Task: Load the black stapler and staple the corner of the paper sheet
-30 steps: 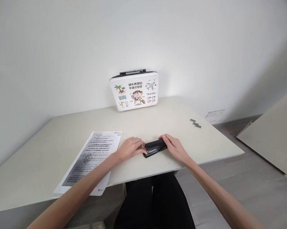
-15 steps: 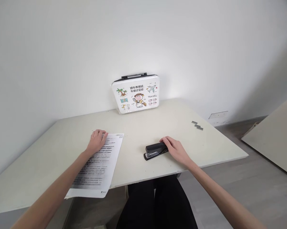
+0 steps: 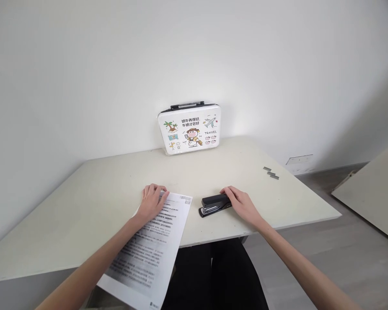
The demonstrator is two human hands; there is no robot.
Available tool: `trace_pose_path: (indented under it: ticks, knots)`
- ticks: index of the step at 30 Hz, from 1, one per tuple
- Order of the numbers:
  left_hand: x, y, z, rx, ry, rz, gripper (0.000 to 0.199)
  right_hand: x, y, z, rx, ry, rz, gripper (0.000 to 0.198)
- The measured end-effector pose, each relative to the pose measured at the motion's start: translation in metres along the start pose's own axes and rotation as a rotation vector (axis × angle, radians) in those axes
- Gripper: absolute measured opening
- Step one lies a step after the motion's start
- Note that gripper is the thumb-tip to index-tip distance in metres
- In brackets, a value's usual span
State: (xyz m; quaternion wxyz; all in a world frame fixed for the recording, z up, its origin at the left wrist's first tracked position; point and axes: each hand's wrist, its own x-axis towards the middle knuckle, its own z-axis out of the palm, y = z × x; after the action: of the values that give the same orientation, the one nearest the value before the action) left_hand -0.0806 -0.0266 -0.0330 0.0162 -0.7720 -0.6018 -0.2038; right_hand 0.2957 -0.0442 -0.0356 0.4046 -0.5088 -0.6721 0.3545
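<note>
A printed sheet of paper [image 3: 161,245] lies at the front of the table and hangs over its near edge; whether it is one sheet or several I cannot tell. My left hand [image 3: 153,201] grips its top edge, thumb on the printed side. To the right rests a black stapler [image 3: 215,204], its jaw facing the paper with a gap between them. My right hand [image 3: 242,204] is closed around the stapler's rear end, which the fingers partly hide.
A white case with cartoon prints [image 3: 190,131] leans against the wall at the table's [image 3: 122,181] back. Several strips of staples [image 3: 271,173] lie near the right edge. A wall socket [image 3: 299,159] is beyond that edge, and a pale panel [image 3: 371,185] stands at far right.
My left hand has moved right and toward me, bringing the paper closer to the stapler and farther over the near edge. The right hand stays on the stapler. The view has shifted slightly.
</note>
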Motion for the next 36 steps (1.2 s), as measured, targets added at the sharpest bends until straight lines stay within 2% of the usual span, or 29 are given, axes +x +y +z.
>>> trace_pose_path:
  ticks: [6,11,19,28,36]
  knots:
    - [-0.005,0.012,-0.003,-0.042,0.030,0.049,0.027,0.001,0.003,0.001,0.002,0.002,0.000,0.050]
    - [-0.006,0.013,-0.004,-0.037,0.009,0.132,0.028,0.001,0.002,0.001,0.008,0.005,-0.002,0.050]
    - [-0.006,0.015,-0.004,-0.050,-0.010,0.097,0.033,0.002,0.002,0.000,0.012,0.002,0.001,0.047]
    - [-0.005,0.025,-0.014,-0.270,-0.121,0.002,0.038,0.001,0.002,-0.001,0.005,0.001,-0.011,0.047]
    - [-0.007,0.041,-0.009,-0.316,-0.103,-0.042,0.037,0.000,-0.001,-0.002,0.008,-0.004,-0.004,0.047]
